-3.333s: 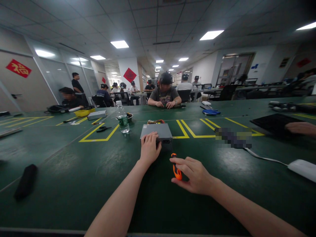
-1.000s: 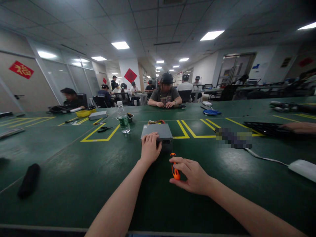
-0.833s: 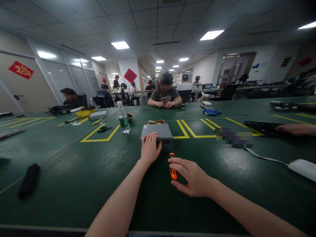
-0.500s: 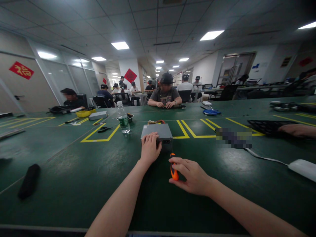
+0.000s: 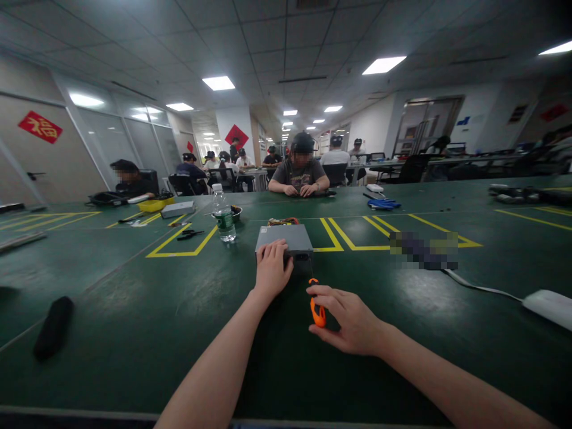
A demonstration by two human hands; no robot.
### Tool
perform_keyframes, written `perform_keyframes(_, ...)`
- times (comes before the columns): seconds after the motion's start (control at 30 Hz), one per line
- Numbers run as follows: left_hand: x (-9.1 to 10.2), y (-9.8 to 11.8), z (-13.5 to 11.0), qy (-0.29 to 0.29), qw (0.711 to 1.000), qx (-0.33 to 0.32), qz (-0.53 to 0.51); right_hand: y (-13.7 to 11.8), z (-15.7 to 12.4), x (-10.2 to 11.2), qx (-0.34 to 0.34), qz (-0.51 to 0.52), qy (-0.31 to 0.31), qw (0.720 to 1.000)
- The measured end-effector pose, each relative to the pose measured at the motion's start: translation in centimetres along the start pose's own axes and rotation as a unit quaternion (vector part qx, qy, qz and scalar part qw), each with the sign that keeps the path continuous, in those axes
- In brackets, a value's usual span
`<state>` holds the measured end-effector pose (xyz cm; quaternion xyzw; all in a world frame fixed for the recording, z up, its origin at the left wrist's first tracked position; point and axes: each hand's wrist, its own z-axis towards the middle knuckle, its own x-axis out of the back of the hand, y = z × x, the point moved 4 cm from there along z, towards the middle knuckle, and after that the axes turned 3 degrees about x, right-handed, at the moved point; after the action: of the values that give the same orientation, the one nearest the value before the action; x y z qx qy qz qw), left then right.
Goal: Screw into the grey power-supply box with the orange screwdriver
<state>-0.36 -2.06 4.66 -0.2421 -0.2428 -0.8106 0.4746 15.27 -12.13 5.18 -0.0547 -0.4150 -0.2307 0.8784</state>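
Observation:
A grey metal computer power supply (image 5: 292, 236) sits on the green table, with a bundle of coloured wires (image 5: 283, 221) behind it. My left hand (image 5: 273, 267) holds it, fingers over the top and thumb against the near face. In my right hand (image 5: 346, 319) is an orange and black screwdriver (image 5: 318, 313), its handle between the thumb and fingers. The thin shaft points away from me towards the near face of the power supply, right of the socket. Whether its tip sits in a screw I cannot tell.
A water bottle (image 5: 223, 214) stands left of the power supply, before a small bowl (image 5: 236, 212). Black tools (image 5: 190, 234) lie further left. A black object (image 5: 53, 328) is at the near left, a white power strip (image 5: 547, 305) at the right. A person (image 5: 300, 170) sits opposite.
The screwdriver handle has turned in my right fingers, and that hand has shifted very slightly. My left hand stays put. Another person's hand and a black slotted part have left the right side.

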Motion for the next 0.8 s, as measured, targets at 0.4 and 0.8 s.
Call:
perform_keyframes(0.4,0.11,0.07,0.03,0.001,1.0,0.003,-0.009,-0.19,0.04,0.14,-0.012,0.002,0.007,1.0)
perform_keyframes(0.8,0.18,0.11,0.07,0.003,1.0,0.0,-0.004,-0.48,0.49,-0.64,0.026,-0.037,-0.001,0.999)
